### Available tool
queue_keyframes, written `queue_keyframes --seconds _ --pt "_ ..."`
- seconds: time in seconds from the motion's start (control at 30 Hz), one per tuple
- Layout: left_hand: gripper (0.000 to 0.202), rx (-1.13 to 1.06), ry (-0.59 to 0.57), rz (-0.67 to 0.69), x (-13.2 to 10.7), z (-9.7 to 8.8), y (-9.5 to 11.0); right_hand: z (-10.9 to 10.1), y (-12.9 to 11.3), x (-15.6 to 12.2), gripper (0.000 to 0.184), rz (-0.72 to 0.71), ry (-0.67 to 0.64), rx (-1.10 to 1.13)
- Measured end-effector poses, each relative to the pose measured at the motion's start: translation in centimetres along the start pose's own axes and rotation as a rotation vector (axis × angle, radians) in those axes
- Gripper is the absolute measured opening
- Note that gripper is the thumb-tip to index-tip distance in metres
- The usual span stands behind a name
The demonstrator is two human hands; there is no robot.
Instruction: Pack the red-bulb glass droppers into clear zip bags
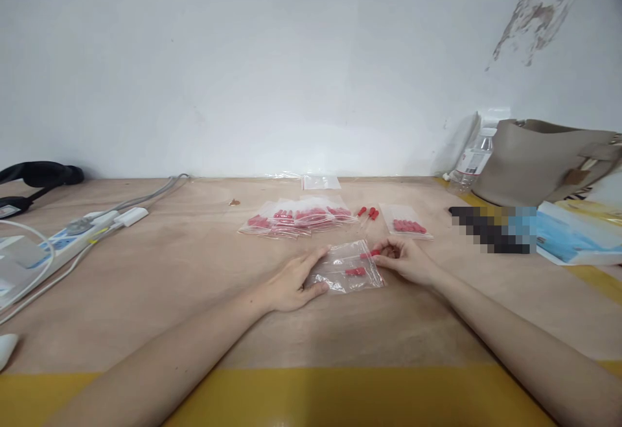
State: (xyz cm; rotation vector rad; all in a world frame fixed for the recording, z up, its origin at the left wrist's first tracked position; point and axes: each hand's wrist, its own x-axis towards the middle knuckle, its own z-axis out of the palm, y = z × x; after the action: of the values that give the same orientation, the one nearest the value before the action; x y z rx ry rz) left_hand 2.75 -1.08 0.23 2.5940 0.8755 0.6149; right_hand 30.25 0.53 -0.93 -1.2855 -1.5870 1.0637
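Observation:
A small clear zip bag (346, 269) lies flat on the wooden table (194, 265), with a few red pieces (356, 271) inside. My left hand (294, 282) rests on the bag's left edge, thumb and fingers pinching it. At the bag's right opening, my right hand (405, 260) pinches a red piece (374, 253) with its fingers curled. Behind the bag lies a pile of filled bags (296, 218) with red pieces, a few loose red pieces (368, 212) and one more filled bag (408, 226).
A white power strip (72, 236) with grey cables lies at the left, black headphones (36, 177) behind it. At the right stand a water bottle (473, 158), a beige bag (544, 161) and a blue booklet (573, 239). An empty clear bag (319, 182) lies near the wall.

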Motion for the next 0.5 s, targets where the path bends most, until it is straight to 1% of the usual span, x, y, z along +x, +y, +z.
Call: queue_keyframes --seconds 0.07,0.2,0.3,0.37,0.43,0.47,0.5 --pt "0.059 -0.005 -0.003 0.005 0.0 0.0 0.0 0.2 0.1 0.1 0.026 -0.081 -0.053 -0.127" --pt "0.057 -0.004 -0.011 0.017 0.1 0.0 0.0 1.3 -0.1 0.2 0.022 -0.249 -0.088 -0.238" --pt "0.056 0.005 -0.001 0.029 0.1 0.0 0.0 1.7 -0.5 0.0 0.023 -0.312 -0.114 -0.319" --pt "0.053 0.015 0.000 0.037 0.1 0.1 -0.1 1.2 -0.9 0.0 0.026 -0.303 -0.203 -0.334" --pt "0.049 0.031 -0.013 0.028 0.1 0.1 -0.1 0.2 -1.3 0.3 0.027 -0.243 -0.260 -0.319" --pt "0.047 0.039 -0.022 0.021 0.2 0.1 -0.2 -0.4 -1.4 0.7 0.026 -0.199 -0.236 -0.325" --pt "0.046 0.047 -0.032 0.014 0.2 0.1 -0.2 -1.0 -1.5 1.3 0.025 -0.148 -0.170 -0.356"
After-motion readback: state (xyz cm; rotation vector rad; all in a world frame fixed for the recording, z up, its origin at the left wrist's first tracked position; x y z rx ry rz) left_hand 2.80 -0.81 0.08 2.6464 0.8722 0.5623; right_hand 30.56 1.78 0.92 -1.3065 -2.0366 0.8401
